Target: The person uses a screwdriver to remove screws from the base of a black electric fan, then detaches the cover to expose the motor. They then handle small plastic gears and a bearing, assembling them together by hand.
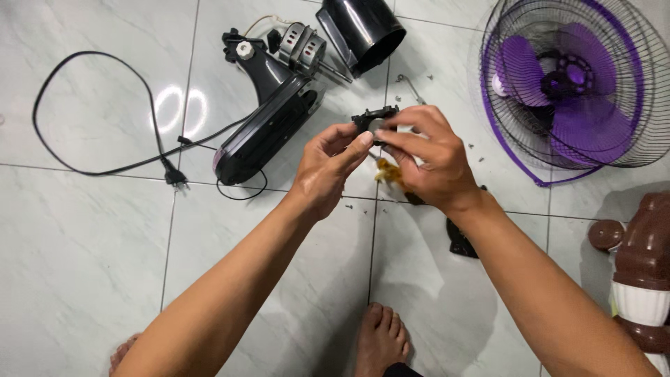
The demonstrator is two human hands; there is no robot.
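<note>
White marbled tile floor (84, 265) carries a round wire fan cage with purple blades (572, 84) far right, a black plastic fan body with exposed metal motor (269, 119) upper middle, and a glossy black motor cover (363, 28) just above it. Black power cord with plug (91, 112) loops at left. Left hand (328, 167) and right hand (429, 160) both pinch a small black plastic bracket part (375, 120) between fingertips, raised over the floor, centre frame.

Small matt black plastic bracket (375, 119) in my fingers, glossy black plastic motor cover (363, 29), bare metal motor (301, 46), shiny black plastic fan neck (269, 119), translucent purple plastic blades (558, 84), thin metal wire grille (624, 105), polished marbled floor tiles (84, 258), rubbery black cord (91, 112).
</note>
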